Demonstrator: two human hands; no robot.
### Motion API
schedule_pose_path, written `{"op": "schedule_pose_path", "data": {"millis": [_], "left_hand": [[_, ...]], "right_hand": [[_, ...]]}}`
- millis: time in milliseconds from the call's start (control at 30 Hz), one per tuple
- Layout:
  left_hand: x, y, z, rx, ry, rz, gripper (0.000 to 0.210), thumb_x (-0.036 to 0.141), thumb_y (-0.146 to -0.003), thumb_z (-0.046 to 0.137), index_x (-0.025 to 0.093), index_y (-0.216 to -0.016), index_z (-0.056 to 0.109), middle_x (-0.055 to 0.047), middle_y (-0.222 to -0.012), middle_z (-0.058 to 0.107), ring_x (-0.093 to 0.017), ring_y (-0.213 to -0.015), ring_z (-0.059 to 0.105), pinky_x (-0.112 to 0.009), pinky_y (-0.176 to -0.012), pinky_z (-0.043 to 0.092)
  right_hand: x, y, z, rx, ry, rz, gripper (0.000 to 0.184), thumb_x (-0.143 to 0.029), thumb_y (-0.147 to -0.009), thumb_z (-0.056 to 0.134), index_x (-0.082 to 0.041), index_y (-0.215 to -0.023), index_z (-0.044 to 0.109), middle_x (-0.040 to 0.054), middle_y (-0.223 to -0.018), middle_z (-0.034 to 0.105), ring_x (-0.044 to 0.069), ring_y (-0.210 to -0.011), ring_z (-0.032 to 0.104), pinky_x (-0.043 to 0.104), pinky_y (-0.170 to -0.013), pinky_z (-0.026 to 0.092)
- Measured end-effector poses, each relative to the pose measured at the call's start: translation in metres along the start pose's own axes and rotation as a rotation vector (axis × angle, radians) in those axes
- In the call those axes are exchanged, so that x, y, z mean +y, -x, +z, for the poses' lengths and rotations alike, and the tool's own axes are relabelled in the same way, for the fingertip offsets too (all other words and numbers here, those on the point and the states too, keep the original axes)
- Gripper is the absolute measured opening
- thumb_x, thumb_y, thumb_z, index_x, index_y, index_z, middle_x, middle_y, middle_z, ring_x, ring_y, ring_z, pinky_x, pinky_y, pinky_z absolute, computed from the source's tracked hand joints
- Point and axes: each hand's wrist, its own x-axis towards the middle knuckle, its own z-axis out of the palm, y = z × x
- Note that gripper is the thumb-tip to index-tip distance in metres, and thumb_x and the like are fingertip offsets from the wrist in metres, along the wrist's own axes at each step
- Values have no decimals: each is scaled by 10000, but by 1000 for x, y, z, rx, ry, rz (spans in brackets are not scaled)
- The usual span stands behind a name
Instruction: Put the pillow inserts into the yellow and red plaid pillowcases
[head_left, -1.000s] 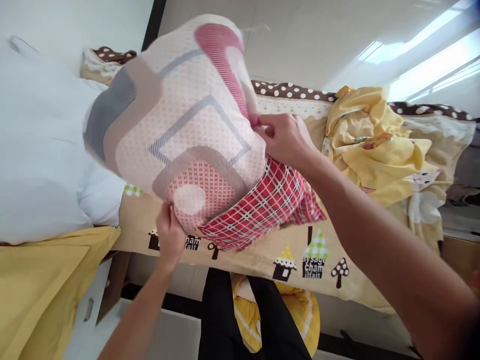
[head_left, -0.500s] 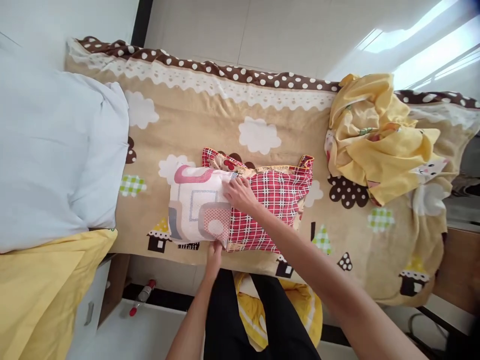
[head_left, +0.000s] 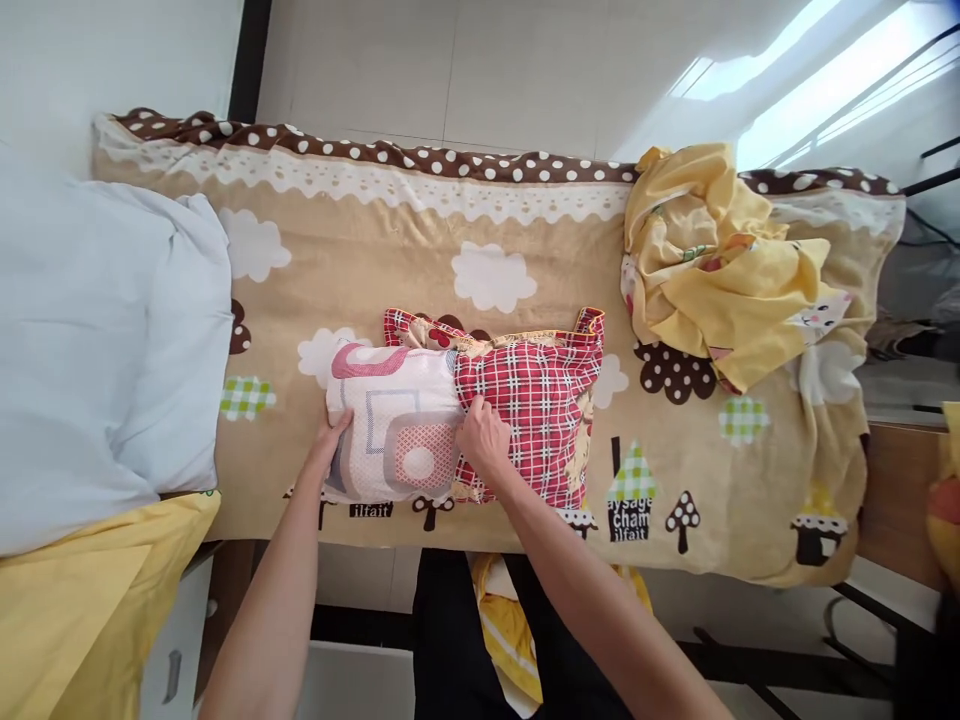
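Note:
A small pillow (head_left: 375, 400) with pink, grey and blue shapes on white lies across the bed. Its right part is covered by a red plaid pillowcase (head_left: 532, 390) with a ruffled, yellow-trimmed edge. My left hand (head_left: 328, 447) grips the pillow's left end, thumb on top, with the other fingers mostly hidden. Over the pillowcase's opening, my right hand (head_left: 484, 437) is closed, pinching the plaid cloth where it meets the bare pillow.
Beneath everything is a beige bedsheet (head_left: 337, 240) with clouds and a brown dotted border. Crumpled yellow cloth (head_left: 750, 290) lies at the right. White bedding (head_left: 105, 340) and yellow fabric (head_left: 82, 610) fill the left side. A drawer (head_left: 172, 640) is below, at the left.
My left hand has gone from the pillow's lower edge to its left end. My right hand has shifted down along the pillowcase opening. The view has moved slightly.

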Motion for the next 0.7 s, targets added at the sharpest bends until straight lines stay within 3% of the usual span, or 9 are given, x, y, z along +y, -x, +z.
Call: {"op": "schedule_pose_path", "data": {"millis": [67,200,333,467,533,600,633,700], "left_hand": [[5,5,10,-49,-22,77,856,601,-630,785,218,-1340,498,-141,-1355,598,-288,-1232,585,-431,-1068,458],[11,40,19,-154,-111,162,804,446,-553,865,184,-1258,580,-129,-1267,666,-303,-1183,616,-435,-1037,481],[26,78,30,-314,-175,141,575,370,-597,776,153,-1116,661,-122,-1119,733,-317,-1045,676,-443,-924,536],[50,104,46,-589,-326,281,481,247,-609,688,186,-1085,693,-79,-1094,751,-284,-990,685,-399,-899,529],[55,105,52,-672,-353,312,459,228,-609,680,196,-1067,703,-64,-1074,756,-270,-964,685,-381,-884,526],[50,96,56,-640,-327,273,422,216,-573,695,188,-994,713,-54,-996,765,-264,-921,685,-374,-866,528],[45,88,57,-546,-293,226,398,208,-543,705,180,-941,714,-50,-944,766,-263,-896,685,-374,-857,531],[29,68,58,-239,-212,118,358,199,-507,705,169,-863,698,-49,-870,755,-269,-872,681,-382,-849,534]], "right_hand": [[8,-18,-9,6,-30,5,259,-144,-952,355,-130,-1144,529,140,-1020,674,205,-837,660,267,-617,408],[22,-52,-24,-6,-115,-17,332,-111,-956,332,-133,-1199,557,135,-1042,698,207,-886,656,261,-661,382],[15,-71,-30,-9,-133,-63,291,-175,-965,377,-158,-1050,655,114,-935,714,200,-817,627,260,-636,326],[0,-71,-37,-7,-154,-146,304,-226,-961,399,-164,-872,683,74,-800,689,162,-698,558,251,-595,278],[-3,-63,-41,-11,-174,-218,311,-252,-961,416,-164,-814,676,50,-737,663,144,-655,523,243,-592,276],[-2,-51,-45,-26,-217,-340,334,-280,-971,414,-168,-791,672,31,-689,641,133,-622,501,235,-597,283],[0,-43,-46,-39,-240,-401,348,-296,-978,405,-171,-796,674,27,-675,635,132,-614,501,233,-600,291],[5,-25,-42,-42,-272,-467,333,-300,-986,389,-184,-912,692,34,-733,660,144,-658,537,229,-624,325]]}}
